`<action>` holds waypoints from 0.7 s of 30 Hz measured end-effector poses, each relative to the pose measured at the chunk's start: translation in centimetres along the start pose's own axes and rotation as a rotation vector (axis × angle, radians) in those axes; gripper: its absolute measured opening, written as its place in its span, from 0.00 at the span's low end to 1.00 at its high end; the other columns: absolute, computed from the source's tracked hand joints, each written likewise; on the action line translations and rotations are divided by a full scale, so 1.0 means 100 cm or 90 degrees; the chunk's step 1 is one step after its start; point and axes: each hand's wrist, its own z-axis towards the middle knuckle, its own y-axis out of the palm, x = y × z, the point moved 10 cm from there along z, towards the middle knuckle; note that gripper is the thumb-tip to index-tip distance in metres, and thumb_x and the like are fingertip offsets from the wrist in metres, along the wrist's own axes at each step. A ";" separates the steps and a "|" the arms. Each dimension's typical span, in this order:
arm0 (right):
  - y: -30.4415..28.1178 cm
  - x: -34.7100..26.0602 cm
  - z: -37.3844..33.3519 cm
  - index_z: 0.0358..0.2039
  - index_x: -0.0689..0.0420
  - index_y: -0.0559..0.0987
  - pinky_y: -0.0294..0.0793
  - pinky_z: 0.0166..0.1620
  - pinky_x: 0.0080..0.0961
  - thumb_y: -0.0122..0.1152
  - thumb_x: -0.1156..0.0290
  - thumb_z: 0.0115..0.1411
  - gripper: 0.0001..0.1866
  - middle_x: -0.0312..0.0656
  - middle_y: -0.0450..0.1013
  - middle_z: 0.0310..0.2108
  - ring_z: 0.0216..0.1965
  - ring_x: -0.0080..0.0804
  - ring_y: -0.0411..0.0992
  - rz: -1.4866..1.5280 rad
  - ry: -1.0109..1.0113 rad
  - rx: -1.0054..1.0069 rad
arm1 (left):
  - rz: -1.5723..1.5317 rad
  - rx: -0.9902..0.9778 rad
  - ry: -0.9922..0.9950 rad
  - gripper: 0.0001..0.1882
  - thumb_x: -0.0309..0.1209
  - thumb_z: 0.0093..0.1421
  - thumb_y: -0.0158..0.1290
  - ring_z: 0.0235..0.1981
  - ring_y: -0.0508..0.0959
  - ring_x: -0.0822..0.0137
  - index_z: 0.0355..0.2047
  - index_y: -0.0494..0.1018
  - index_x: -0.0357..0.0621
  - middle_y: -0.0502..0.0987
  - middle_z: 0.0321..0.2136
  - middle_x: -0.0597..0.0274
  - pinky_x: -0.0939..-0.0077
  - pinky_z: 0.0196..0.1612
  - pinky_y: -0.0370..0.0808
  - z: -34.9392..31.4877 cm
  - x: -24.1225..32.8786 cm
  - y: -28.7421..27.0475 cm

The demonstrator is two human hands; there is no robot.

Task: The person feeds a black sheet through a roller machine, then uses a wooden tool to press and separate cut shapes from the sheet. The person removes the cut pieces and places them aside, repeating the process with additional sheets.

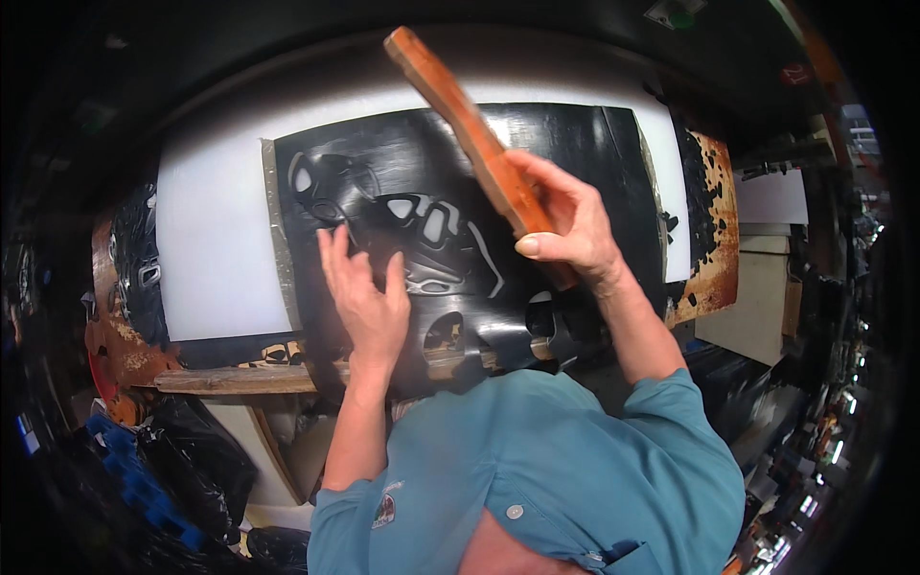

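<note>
My right hand (573,218) grips a long orange-brown wooden bar (470,125) by its lower part, fingers behind and thumb in front. The bar slants up to the far left, above a black sheet (565,144); its edges have shallow curves. My left hand (369,305) holds nothing, its fingers apart, over the left part of the sheet. Beyond its fingertips lie curved black shapes (436,225) with pale openings. Whether those fingers touch the sheet, I cannot tell. Rounded holes (445,335) show along the sheet's near edge.
The black sheet lies over a white board (220,254). A wooden rail (235,380) runs along the near left edge. Rusty-looking plates flank the board, one at the right (714,211). Black scraps and a blue slotted object (144,479) are at the lower left.
</note>
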 end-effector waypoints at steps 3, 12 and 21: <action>-0.030 -0.021 -0.013 0.69 0.60 0.77 0.61 0.74 0.40 0.86 0.60 0.40 0.53 0.58 0.63 0.73 0.72 0.47 0.64 -0.204 -0.087 0.037 | 0.022 0.039 -0.011 0.39 0.28 0.63 0.67 0.78 0.49 0.27 0.70 0.61 0.29 0.55 0.75 0.30 0.38 0.76 0.54 -0.005 -0.009 -0.006; -0.033 -0.029 -0.026 0.66 0.57 0.79 0.66 0.70 0.48 0.83 0.57 0.36 0.52 0.63 0.61 0.72 0.68 0.56 0.66 -0.530 -0.175 0.010 | 0.185 0.011 0.056 0.27 0.27 0.69 0.60 0.76 0.55 0.27 0.67 0.71 0.36 0.62 0.73 0.36 0.37 0.75 0.57 0.029 -0.032 0.002; 0.003 0.011 -0.009 0.65 0.53 0.80 0.71 0.65 0.58 0.80 0.62 0.37 0.48 0.63 0.58 0.72 0.64 0.65 0.65 -0.711 -0.222 -0.077 | 0.174 0.017 0.033 0.26 0.26 0.69 0.60 0.76 0.57 0.29 0.66 0.72 0.35 0.65 0.72 0.36 0.40 0.75 0.59 0.034 -0.041 -0.003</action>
